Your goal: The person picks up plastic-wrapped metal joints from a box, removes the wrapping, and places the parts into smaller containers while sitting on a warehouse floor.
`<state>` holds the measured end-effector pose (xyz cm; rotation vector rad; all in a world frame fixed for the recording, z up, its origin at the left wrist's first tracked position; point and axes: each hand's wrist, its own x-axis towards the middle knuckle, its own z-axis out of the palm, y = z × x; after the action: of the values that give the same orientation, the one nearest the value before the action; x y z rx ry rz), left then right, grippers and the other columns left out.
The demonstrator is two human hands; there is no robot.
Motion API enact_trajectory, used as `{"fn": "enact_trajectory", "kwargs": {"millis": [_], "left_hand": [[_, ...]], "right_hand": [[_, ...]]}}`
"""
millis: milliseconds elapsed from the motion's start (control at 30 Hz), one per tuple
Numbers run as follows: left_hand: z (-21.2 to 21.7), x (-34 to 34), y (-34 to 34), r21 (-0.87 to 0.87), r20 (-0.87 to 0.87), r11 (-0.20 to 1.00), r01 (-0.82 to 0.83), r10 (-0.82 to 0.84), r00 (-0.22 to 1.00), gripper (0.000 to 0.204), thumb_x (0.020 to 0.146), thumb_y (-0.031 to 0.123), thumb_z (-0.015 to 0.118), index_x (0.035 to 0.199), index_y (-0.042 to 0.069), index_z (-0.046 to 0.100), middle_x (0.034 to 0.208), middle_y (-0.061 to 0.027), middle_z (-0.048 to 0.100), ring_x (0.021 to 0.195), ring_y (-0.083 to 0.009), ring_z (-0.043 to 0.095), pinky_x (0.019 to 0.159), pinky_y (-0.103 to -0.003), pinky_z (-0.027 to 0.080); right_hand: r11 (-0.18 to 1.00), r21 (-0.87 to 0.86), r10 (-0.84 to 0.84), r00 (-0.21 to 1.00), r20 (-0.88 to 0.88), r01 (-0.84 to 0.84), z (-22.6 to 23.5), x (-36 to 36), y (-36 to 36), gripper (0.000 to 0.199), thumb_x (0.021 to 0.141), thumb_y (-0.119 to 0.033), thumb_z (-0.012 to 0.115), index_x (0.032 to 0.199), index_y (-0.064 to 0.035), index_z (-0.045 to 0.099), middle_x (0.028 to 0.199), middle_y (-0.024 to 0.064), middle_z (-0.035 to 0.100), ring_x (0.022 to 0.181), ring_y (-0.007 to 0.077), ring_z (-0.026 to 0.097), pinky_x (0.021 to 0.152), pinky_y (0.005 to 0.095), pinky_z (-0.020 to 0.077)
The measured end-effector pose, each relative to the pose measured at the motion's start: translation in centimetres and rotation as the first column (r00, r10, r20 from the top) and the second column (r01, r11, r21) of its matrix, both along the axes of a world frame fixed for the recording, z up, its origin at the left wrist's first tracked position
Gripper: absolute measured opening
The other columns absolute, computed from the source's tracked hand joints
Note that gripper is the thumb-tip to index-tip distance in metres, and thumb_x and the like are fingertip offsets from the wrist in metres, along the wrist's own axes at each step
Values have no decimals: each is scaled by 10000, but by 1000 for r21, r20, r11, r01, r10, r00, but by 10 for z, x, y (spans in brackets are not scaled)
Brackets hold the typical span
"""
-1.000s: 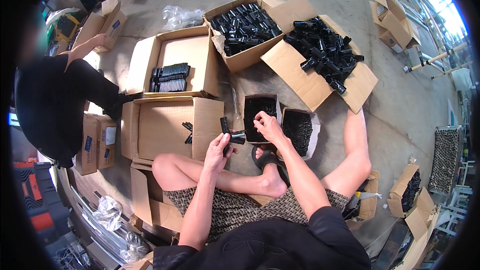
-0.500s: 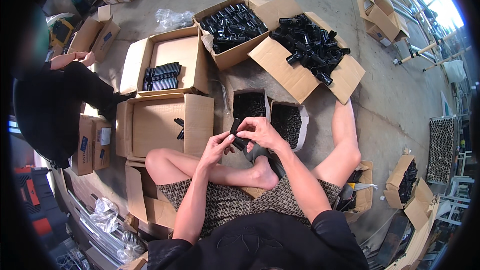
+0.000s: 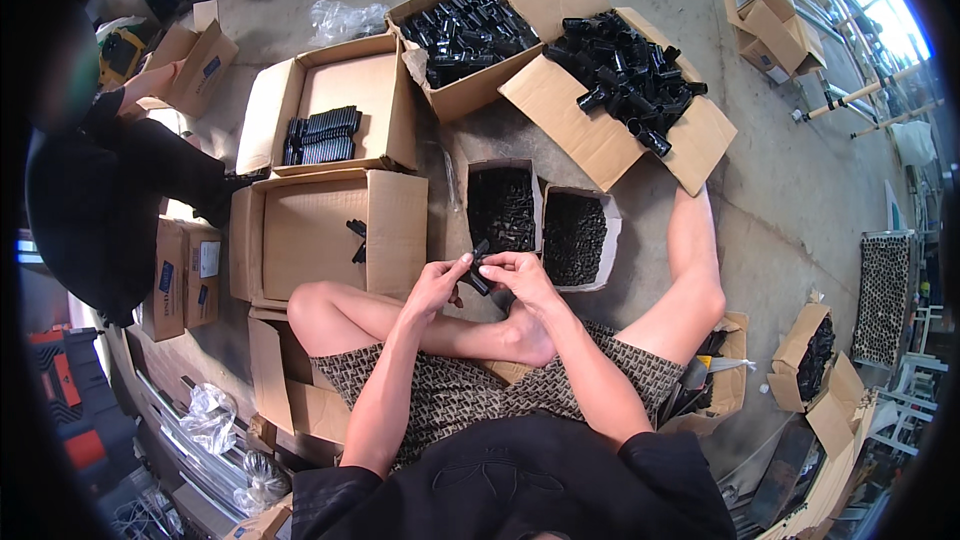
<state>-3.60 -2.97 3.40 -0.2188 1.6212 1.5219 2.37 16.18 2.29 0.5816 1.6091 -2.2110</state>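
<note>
Both of my hands meet above my crossed leg, on a short black tubular part (image 3: 479,278). My left hand (image 3: 436,286) pinches it from the left with closed fingers. The fingertips of my right hand (image 3: 520,274) press against it from the other side. Whether a second small piece sits in my right fingers is hidden. Just beyond my hands stand two small open boxes, a left one (image 3: 541,172) and a right one (image 3: 612,240), filled with small black pieces. In the near left carton (image 3: 310,240) lie a few black tubular parts (image 3: 357,240).
Behind it, another carton (image 3: 345,75) holds neat rows of black parts (image 3: 322,135). Farther off, a carton (image 3: 463,95) and an opened box (image 3: 560,110) are heaped with loose black tube fittings (image 3: 625,80). A co-worker in dark clothes (image 3: 110,200) is at the left.
The black part has tipped from nearly upright to slanted between my fingers. My view has shifted slightly. The co-worker's forearm has moved up toward a carton.
</note>
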Motion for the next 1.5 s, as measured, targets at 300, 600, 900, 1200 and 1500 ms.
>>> {"fn": "enact_trajectory", "kwargs": {"millis": [300, 600, 900, 1200, 1500], "left_hand": [[16, -4, 1, 81, 155, 997, 16, -28, 988, 507, 1006, 486, 504, 930, 13, 672, 751, -103, 682, 447, -83, 449, 428, -284, 468], [5, -3, -1, 9, 135, 999, 36, -37, 990, 520, 1025, 472, 465, 893, 3, 645, 715, -92, 650, 431, -108, 466, 415, -288, 443], [-4, -1, 2, -59, 108, 995, 80, -73, 991, 486, 1036, 464, 442, 963, 23, 633, 735, -60, 624, 444, -103, 473, 423, -286, 442], [-4, 6, 5, 118, 138, 981, -155, 138, 981, 545, 1048, 323, 471, 1473, 38, 285, 1165, -189, 618, 764, -218, 663, 649, -342, 564], [4, 2, 11, 124, -139, 926, 356, -339, 930, 417, 951, 143, 650, 1312, -48, 563, 940, -42, 675, 794, -96, 600, 710, -276, 520]], "right_hand": [[986, -146, -63, 993, 100, 77, -14, 3, 4, 252, 857, -135, 755, 1063, -6, 688, 987, 71, 704, 870, 135, 660, 752, 287, 535], [995, -68, -74, 996, 52, 77, -9, 1, -3, 219, 856, -76, 744, 1052, 3, 688, 894, 54, 706, 771, 90, 644, 699, 209, 514], [999, -54, -4, 998, 65, 7, -6, -3, 0, 229, 872, -103, 743, 1055, 20, 679, 940, 63, 691, 792, 94, 626, 695, 232, 506], [751, 630, 420, 878, -228, -196, 15, -19, 7, 345, 783, -86, 752, 1102, 4, 658, 933, 112, 699, 816, 160, 667, 729, 307, 533], [561, 702, 731, 661, -172, -439, 36, -33, 44, 386, 736, -149, 768, 1070, 17, 668, 937, 176, 693, 908, 289, 683, 805, 373, 526]]}}
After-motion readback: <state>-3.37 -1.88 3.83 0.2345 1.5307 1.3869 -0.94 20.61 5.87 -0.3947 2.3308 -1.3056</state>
